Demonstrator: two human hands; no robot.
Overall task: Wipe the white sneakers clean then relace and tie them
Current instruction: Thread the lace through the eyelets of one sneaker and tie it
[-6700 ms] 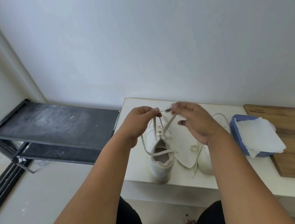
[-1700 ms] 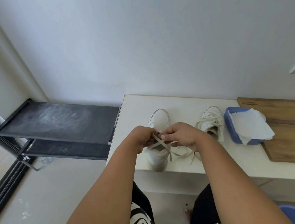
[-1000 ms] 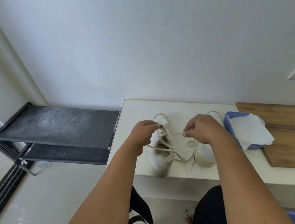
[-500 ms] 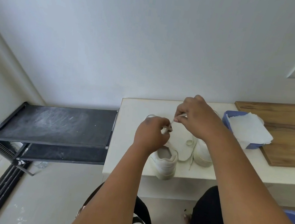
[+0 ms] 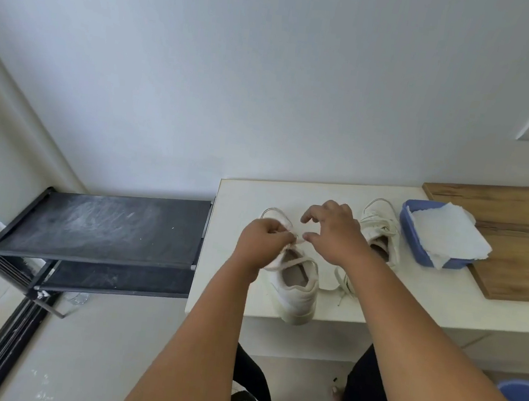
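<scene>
Two white sneakers stand on a white bench (image 5: 240, 194). The near sneaker (image 5: 295, 290) has its heel toward me at the bench's front edge. My left hand (image 5: 261, 243) grips its lace (image 5: 285, 263) over the tongue, fingers curled. Just to the right, my right hand (image 5: 332, 232) hovers with thumb and fingers spread and nothing visibly held. The second sneaker (image 5: 381, 231) sits behind my right hand, partly hidden, with loose lace ends (image 5: 342, 290) trailing on the bench.
A blue plastic tub (image 5: 417, 249) holding a white paper towel (image 5: 445, 232) sits right of the sneakers, against a wooden board (image 5: 519, 231). A black metal rack (image 5: 103, 224) stands left of the bench. A blue object (image 5: 525, 399) shows at lower right.
My right hand has let go of the lace and dropped lower with fingers spread. My left hand stays on the lace at the near sneaker's tongue.
</scene>
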